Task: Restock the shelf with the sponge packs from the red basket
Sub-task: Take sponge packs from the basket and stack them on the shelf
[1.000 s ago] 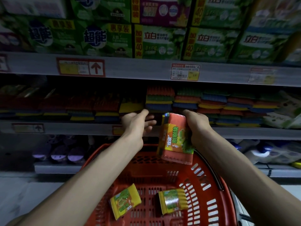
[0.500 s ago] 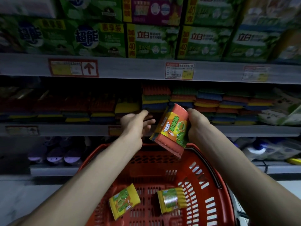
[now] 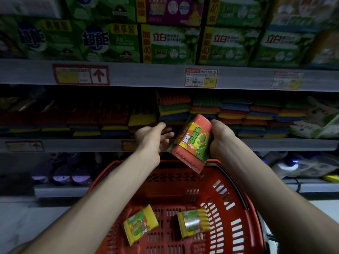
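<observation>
orange sponge pack (image 3: 193, 143), green-yellow label, tilted

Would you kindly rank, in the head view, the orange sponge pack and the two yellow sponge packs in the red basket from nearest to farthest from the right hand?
1. The orange sponge pack: gripped by the right hand, above the basket.
2. The right yellow sponge pack: on the red basket floor, below that hand.
3. The left yellow sponge pack: also on the floor, further left.

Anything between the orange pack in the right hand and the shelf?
The open left hand reaches toward the grey shelf left of the orange wrapped sponge pack gripped by the right hand; nothing else visible intervenes.
</observation>
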A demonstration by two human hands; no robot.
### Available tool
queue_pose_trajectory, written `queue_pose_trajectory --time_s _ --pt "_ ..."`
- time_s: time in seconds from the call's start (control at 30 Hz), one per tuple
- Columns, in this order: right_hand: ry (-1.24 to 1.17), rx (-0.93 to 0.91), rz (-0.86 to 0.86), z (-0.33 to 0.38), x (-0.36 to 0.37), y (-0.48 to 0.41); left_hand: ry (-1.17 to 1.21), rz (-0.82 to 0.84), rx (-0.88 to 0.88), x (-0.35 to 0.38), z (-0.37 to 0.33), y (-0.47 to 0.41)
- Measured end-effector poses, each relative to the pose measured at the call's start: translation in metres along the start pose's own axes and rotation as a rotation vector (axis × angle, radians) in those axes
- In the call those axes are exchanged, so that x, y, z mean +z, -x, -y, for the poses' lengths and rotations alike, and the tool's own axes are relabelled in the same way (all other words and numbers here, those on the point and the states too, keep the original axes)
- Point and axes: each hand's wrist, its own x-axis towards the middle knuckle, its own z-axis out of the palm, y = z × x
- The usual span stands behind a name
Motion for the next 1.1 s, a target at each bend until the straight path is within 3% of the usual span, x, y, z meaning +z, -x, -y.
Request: queue_pose_trajectory --time_s 0.53,0.9,1.0,1.1 --pt "0.043 -0.091 0.033 -0.004 -0.012 0.021 -0.022 0.023 -0.036 0.003 -0.004 -0.007" --pt "0.244 -0.082 0.184 -0.008 -0.025 0.060 -0.164 -0.004 0.046 -0.003 -0.007 -0.010" --pt "0.357 -0.185 0.222 -0.012 -0.025 0.066 -0.102 -0.006 0.016 -0.002 -0.004 -0.008" --pt "0.565 -0.463 0.189 -0.020 -0.022 0.064 -0.076 0.015 0.005 0.000 -0.003 -0.005"
